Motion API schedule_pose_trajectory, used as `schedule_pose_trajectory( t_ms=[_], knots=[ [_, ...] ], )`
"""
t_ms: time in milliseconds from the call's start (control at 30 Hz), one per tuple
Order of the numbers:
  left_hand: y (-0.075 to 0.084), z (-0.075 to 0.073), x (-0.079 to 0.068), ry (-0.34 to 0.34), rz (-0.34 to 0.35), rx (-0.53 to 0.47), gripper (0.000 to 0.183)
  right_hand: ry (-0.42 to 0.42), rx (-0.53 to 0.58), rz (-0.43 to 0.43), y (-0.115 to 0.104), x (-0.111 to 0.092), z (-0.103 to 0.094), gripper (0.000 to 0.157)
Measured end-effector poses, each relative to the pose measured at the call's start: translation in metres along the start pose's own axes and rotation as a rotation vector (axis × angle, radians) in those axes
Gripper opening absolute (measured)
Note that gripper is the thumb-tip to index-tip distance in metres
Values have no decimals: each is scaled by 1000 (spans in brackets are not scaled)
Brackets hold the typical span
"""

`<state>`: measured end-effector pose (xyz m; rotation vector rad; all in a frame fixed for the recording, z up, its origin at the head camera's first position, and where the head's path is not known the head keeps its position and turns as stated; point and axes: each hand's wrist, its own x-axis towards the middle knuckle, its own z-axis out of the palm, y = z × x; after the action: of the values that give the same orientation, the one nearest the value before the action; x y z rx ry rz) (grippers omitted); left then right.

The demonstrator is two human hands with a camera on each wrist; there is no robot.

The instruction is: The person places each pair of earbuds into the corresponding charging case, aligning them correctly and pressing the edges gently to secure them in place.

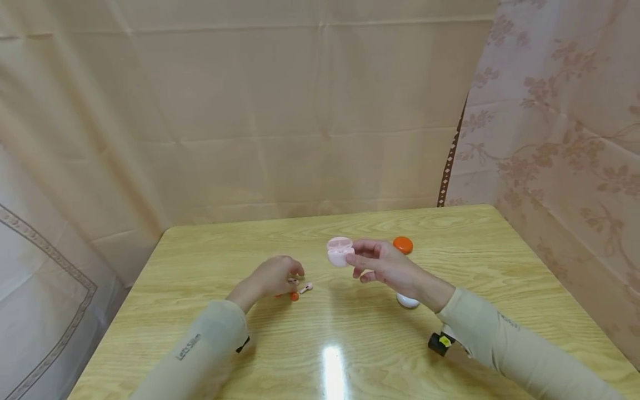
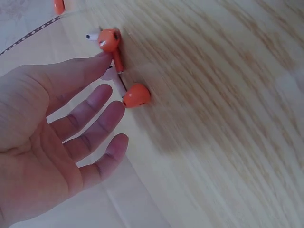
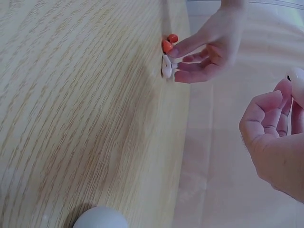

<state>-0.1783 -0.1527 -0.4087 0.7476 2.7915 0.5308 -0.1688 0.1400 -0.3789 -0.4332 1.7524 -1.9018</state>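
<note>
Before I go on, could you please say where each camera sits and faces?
Head: worn on the head, facing forward and down at the wood-grain table; left hand and right hand show.
Left wrist: worn there, facing orange earbuds; only the left hand shows.
Right wrist: worn there, looking across the table; both hands show.
Shared: head and right-wrist views both show the right hand holding the pink earbud case.

We see a curtained nook, room type unclear: plain beige fabric curtain (image 1: 280, 111) at twelve o'clock, pink floral curtain (image 1: 565, 128) at two, yellow wood-grain table (image 1: 285, 355) at six.
</note>
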Motion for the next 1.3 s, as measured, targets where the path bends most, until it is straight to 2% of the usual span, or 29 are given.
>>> schedule_pose_trajectory(
  t_ms=[167, 433, 700, 1000, 1300],
  knots=[
    [-3, 2, 0, -7, -53, 6, 19, -1, 2, 4, 0, -1, -1, 33],
    [-6, 1, 3, -29, -91, -4, 4, -3, 4, 7, 1, -1, -2, 36],
    [-7, -1, 5, -57, -119, 4, 5, -2, 3, 11, 0, -1, -1, 37],
    [-2, 1, 9, -28, -133, 35, 5, -7, -2, 21, 1, -1, -2, 39],
    [2, 2, 7, 19, -129, 64, 13, -5, -5, 25, 0, -1, -1, 38]
  ],
)
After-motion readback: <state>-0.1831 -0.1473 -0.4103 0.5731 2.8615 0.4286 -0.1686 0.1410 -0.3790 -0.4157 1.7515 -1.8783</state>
